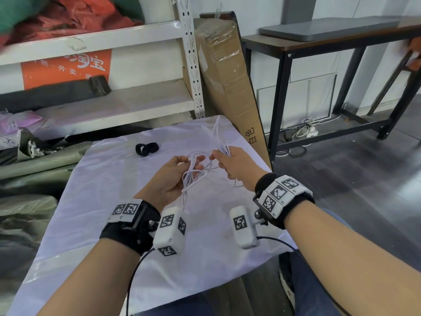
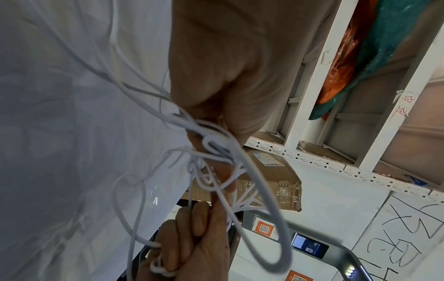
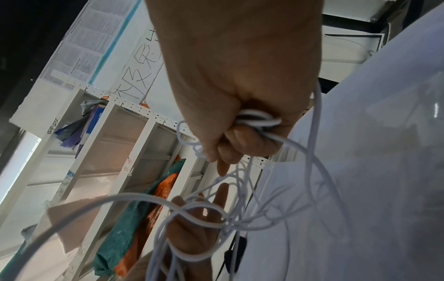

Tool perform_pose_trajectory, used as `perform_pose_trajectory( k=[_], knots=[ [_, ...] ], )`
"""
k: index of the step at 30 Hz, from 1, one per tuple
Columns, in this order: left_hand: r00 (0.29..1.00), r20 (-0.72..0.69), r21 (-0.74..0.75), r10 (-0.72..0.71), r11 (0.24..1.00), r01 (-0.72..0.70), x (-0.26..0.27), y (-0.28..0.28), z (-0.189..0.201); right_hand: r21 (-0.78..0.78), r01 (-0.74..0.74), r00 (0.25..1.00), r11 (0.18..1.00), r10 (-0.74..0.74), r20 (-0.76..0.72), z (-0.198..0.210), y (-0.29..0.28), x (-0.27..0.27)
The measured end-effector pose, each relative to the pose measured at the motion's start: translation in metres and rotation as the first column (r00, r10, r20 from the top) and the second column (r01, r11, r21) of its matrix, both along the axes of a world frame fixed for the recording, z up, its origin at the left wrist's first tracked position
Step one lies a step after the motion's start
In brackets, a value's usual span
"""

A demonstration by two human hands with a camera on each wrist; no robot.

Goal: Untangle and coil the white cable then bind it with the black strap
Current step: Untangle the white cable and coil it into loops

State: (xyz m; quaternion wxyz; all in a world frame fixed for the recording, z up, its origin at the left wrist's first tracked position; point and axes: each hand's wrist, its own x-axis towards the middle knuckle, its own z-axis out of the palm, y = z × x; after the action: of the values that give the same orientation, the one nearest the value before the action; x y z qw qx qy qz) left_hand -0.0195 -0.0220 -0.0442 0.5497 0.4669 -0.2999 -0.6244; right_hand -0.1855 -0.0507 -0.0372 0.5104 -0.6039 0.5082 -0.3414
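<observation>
The thin white cable (image 1: 197, 172) hangs in a loose tangle between both hands above the table (image 1: 109, 201), which is covered in white plastic. My left hand (image 1: 193, 161) pinches several loops near their top, and strands trail down past its palm. My right hand (image 1: 216, 156) grips a bunch of strands in its curled fingers, with ends sticking up behind it. In the left wrist view the knotted cable (image 2: 216, 152) runs from my left hand's fingers (image 2: 209, 117) to my right hand (image 2: 192, 241). The right wrist view shows the cable bundle (image 3: 258, 120) in the fist. The black strap (image 1: 147, 148) lies looped on the table, far left of the hands.
White metal shelving (image 1: 192, 65) stands behind the table, with a tall cardboard box (image 1: 227, 76) leaning beside it. A dark desk (image 1: 319, 42) is at the right over grey floor. Olive bundles (image 1: 34, 163) lie at the left of the table.
</observation>
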Motion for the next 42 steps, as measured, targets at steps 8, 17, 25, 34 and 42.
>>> perform_pose_trajectory(
  k=[8,17,25,34,42],
  knots=[
    [0.997,0.067,0.027,-0.035,0.999,0.034,0.003,-0.003,-0.002,0.051,-0.209,0.955,0.977,0.215,-0.203,-0.006,0.005,0.004],
    [0.979,0.083,0.114,-0.187,0.978,0.177,0.004,-0.002,-0.001,0.099,-0.387,0.643,0.917,0.345,-0.684,0.0,0.005,0.004],
    [0.941,0.285,0.142,-0.181,0.979,0.146,0.02,-0.008,-0.004,0.11,-0.441,0.329,0.891,0.275,-0.904,-0.006,0.002,0.003],
    [0.796,0.586,0.1,-0.148,0.989,0.11,0.016,-0.016,-0.013,0.021,-0.479,0.386,0.878,0.232,-0.893,0.0,-0.002,0.008],
    [0.665,0.74,0.029,-0.099,0.993,0.116,0.011,-0.017,-0.016,0.121,-0.543,0.2,0.831,0.268,-0.942,0.003,0.004,0.014]
  ],
)
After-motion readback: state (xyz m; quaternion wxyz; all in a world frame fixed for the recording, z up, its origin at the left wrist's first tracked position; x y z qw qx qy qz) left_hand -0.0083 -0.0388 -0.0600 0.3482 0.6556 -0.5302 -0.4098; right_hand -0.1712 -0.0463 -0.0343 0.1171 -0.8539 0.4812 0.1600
